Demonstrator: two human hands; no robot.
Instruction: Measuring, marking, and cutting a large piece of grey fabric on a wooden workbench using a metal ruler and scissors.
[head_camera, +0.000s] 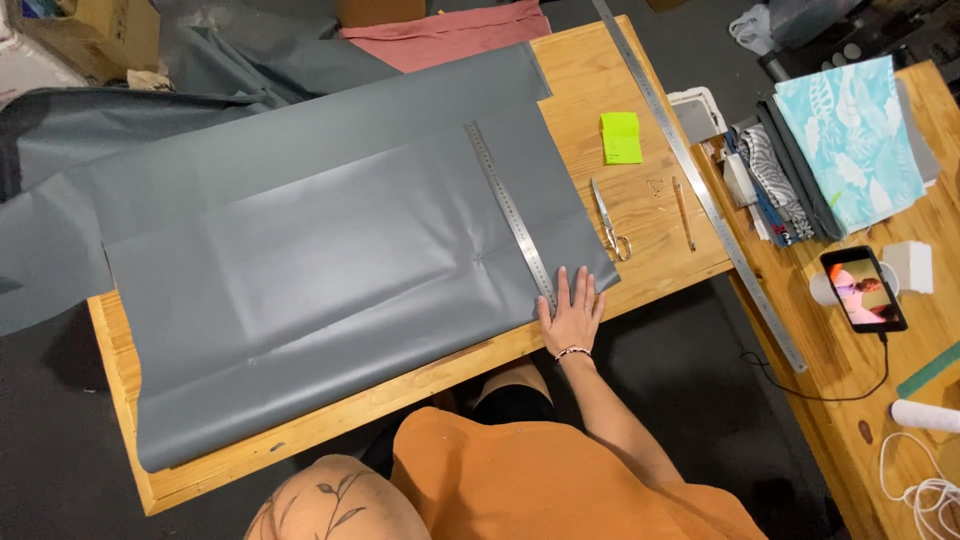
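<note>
**Q:** So what's your hand actually doing on the bench?

**Me:** Honestly, not much grabbing. My right hand (572, 316) lies flat, palm down, fingers (566, 285) spread out straight, pressing on the near right corner of the grey sheet (320, 250). It grips nothing, it just rests on top. My fingertips sit right at the near end of the short steel ruler (510, 213), which lies on the sheet and runs away from me at a slant. I can't tell if a finger actually touches the metal or sits just beside it.

**Q:** And the other hand?

**Me:** My left hand isn't in the shot, so I can't say.

**Q:** Where does the sheet sit?

**Me:** It covers most of the wooden table (640, 110), and its left part hangs off the far left edge. On the bare wood to the right of it lie the scissors (611, 224), just past the sheet's edge, then a pencil (684, 214), and a green sticky pad (621, 137) farther back. A long steel ruler (700, 190) lies at a slant along the right side of the table, its near end reaching the second bench. On that second bench sit a phone (864, 289) with its screen lit and a stack of folded fabric (850, 140).
</note>
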